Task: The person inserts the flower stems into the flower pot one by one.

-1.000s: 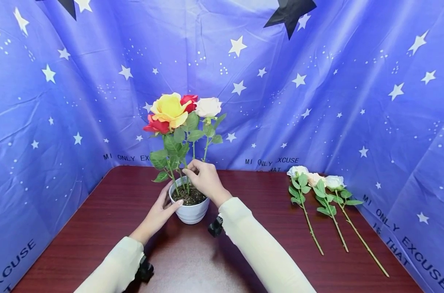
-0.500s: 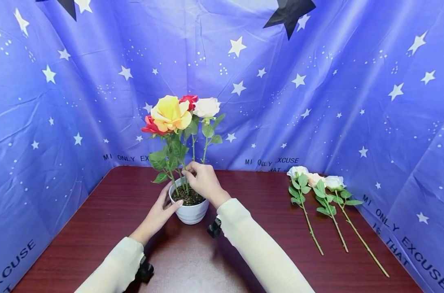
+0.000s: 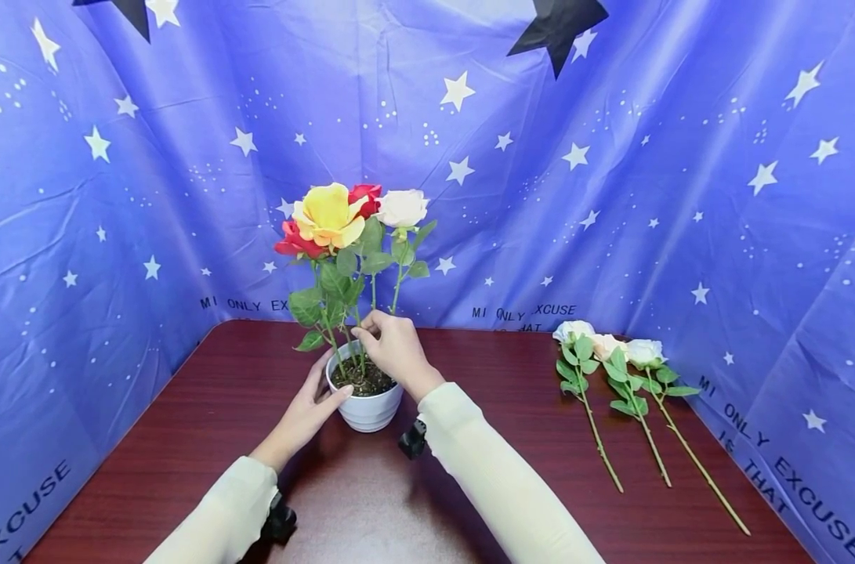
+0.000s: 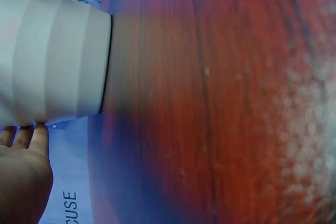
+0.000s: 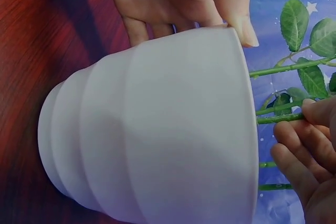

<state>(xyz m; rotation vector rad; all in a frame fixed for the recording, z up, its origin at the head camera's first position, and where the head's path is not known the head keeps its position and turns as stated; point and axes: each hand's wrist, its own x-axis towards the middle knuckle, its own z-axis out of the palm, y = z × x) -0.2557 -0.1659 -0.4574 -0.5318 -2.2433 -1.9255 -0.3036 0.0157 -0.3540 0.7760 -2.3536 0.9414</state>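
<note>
A white ribbed flower pot (image 3: 365, 411) filled with dark soil (image 3: 362, 379) stands on the table. Rising from it are a yellow rose (image 3: 328, 217), two red roses (image 3: 300, 241) and a pale pink-white rose (image 3: 402, 207), all on leafy green stems. My left hand (image 3: 312, 407) holds the pot's left side, thumb at the rim and fingers along the wall, as the right wrist view shows. Just above the soil, my right hand (image 3: 395, 348) pinches a rose stem (image 5: 281, 119) between thumb and forefinger, apparently the yellow rose's. The left wrist view has the pot's lower wall (image 4: 58, 56) and fingertips against it.
Three loose pale roses (image 3: 608, 345) lie on the right of the dark red wooden table (image 3: 512, 439), stems pointing toward the front. A blue star-printed cloth (image 3: 512, 196) surrounds the table at the back and both sides.
The yellow rose and its neighbours sway slightly left, then back right. My right hand has dropped a little with the stem pinched; my left hand keeps its place on the pot.
</note>
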